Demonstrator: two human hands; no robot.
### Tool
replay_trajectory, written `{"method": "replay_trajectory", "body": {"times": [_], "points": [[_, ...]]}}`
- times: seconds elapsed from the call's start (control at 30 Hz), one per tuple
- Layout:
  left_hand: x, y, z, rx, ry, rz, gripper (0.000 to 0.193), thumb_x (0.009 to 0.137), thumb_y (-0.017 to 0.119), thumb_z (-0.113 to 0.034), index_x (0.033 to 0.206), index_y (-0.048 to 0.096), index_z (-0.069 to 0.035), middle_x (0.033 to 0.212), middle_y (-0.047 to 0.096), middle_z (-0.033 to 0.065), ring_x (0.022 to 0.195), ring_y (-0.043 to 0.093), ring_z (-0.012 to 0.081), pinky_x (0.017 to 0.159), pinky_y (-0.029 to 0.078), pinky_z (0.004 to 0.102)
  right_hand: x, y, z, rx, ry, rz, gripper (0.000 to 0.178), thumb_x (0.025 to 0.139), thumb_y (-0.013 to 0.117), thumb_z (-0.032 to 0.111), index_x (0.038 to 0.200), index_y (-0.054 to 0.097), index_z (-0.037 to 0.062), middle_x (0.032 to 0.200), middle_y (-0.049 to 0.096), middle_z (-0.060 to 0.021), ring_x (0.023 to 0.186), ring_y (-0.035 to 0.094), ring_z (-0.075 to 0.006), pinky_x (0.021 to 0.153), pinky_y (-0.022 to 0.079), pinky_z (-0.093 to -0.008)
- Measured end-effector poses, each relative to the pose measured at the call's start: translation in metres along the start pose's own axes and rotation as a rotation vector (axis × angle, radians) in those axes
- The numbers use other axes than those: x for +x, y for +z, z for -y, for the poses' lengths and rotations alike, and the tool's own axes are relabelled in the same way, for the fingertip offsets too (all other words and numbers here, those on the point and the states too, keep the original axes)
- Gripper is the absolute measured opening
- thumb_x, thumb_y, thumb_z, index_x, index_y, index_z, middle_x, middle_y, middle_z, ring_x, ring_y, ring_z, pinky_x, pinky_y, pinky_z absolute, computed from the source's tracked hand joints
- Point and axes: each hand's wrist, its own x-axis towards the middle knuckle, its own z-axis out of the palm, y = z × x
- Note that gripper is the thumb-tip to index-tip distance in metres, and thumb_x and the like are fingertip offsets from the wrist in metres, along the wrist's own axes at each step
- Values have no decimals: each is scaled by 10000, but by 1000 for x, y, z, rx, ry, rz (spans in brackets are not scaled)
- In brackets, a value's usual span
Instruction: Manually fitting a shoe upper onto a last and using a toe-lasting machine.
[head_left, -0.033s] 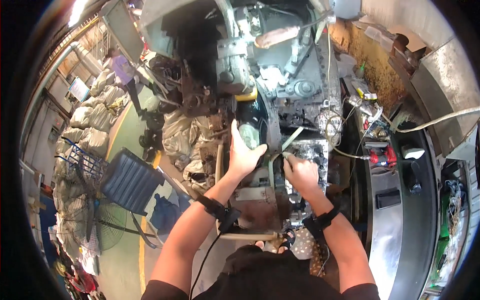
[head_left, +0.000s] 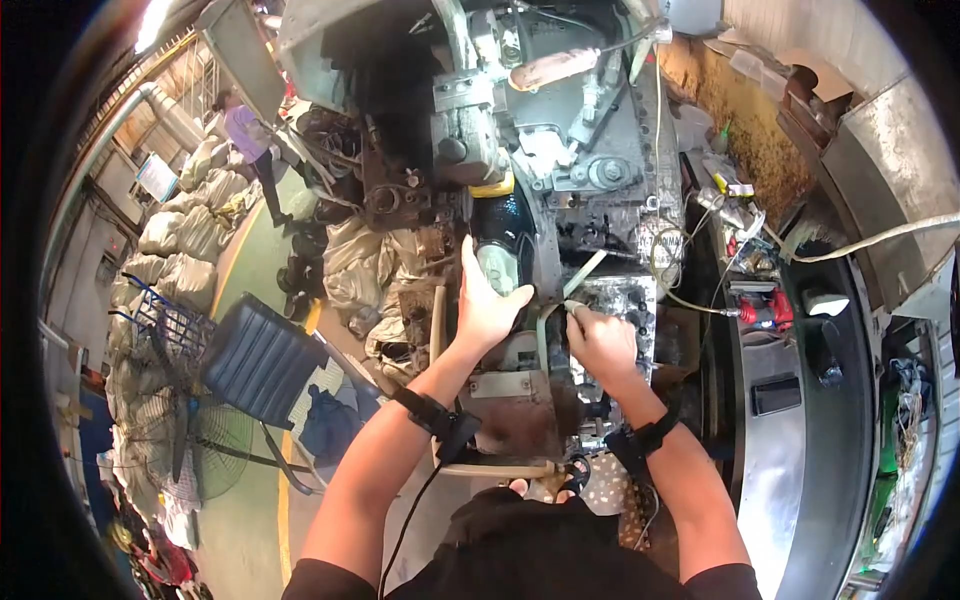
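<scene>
My left hand [head_left: 488, 312] is around the near end of a glossy black piece [head_left: 503, 215] with a pale, translucent end [head_left: 497, 266]. Its index finger lies along the left side and the thumb reaches to the right side. The piece's exact kind is unclear. A yellow part [head_left: 492, 188] sits at its far end, under the machine's metal arm [head_left: 470, 125]. My right hand [head_left: 603, 340] is closed beside it, over the machine's metal bed [head_left: 635, 300]. A pale strip [head_left: 585, 272] slants away near its fingertips; what the fingers hold is hidden.
A wooden-handled tool [head_left: 553, 70] hangs above the machine. To the right, a metal bench [head_left: 770, 470] carries a red tool [head_left: 768, 310] and a dark flat phone-like object [head_left: 776, 397]. A dark chair [head_left: 262, 350], a fan [head_left: 190, 420], sacks [head_left: 200, 225] and a person [head_left: 250, 140] are left.
Both hands stay almost in place. The distant person has shifted slightly.
</scene>
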Motion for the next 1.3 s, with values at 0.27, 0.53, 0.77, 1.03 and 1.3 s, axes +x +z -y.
{"method": "replay_trajectory", "body": {"times": [0.27, 0.53, 0.77, 1.03, 1.3], "points": [[-2, 6, 4, -146, 48, 7, 1110, 720, 877, -91, 1577, 182, 30, 1424, 461, 188, 1301, 477, 266, 1126, 390, 406, -1, 16, -15, 46, -54, -108, 145, 959, 610, 196, 945, 689, 76, 700, 705, -119, 568, 697, -309, 520, 559, -432], [2, -4, -12, -85, -62, 38, 1088, 765, 866, -87, 1591, 164, 3, 1376, 503, 193, 1216, 531, 271, 1078, 437, 397, 1, 8, -9, 26, 45, -50, 168, 978, 578, 185, 955, 677, 50, 702, 696, -160, 626, 699, -363, 583, 568, -454], [-77, -8, -60, -39, 482, 117, 770, 964, 673, -185, 1568, 263, 62, 1540, 445, 260, 1400, 483, 359, 1146, 389, 413, -6, -4, 81, 1559, 591, -4, 718, 1102, 387, 477, 1622, 155, 40, 1567, 415, -214, 1408, 460, -341, 1201, 350, -466], [-98, -125, 3, -385, 76, 246, 242, 1000, 653, -116, 1168, 705, 49, 1072, 767, 141, 965, 728, 173, 868, 569, 303, 43, 14, 84, 822, 365, 25, 895, 1058, 580, 269, 1642, -80, 110, 1612, 293, -280, 1464, 365, -353, 1194, 301, -426], [-128, -163, 153, -557, -527, -164, 239, 1014, 647, -164, 1072, 713, 58, 883, 736, 58, 777, 657, 100, 706, 527, 246, 60, 33, 124, 49, -7, 39, 1313, 656, 901, 110, 1582, -3, -106, 1636, 123, -348, 1496, 222, -490, 1249, 209, -469]]}}
